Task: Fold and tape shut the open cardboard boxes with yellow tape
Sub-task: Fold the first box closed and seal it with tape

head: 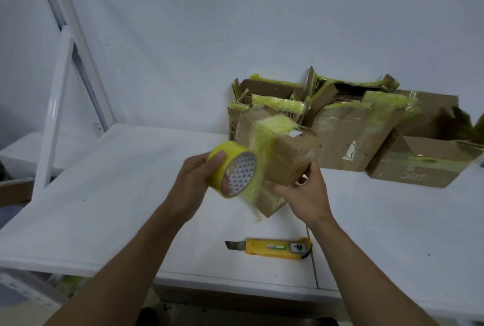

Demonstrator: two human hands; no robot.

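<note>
Utility knife (272, 247) is laid below the hands. Yellow tape roll (222, 154) is gripped by left hand (195, 181), small cardboard box (284, 155) by right hand (305, 196); mid-taping, cutting likely needed next.

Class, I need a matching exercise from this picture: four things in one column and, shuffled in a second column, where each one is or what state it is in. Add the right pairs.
Things
1. tape roll
2. small box
3. utility knife
4. far-right box

Places or states
A. lying flat on the table, nearest the person
B. gripped by the left hand
C. top flaps open
D. tilted, held by the right hand

Pairs: 1-B, 2-D, 3-A, 4-C
</note>
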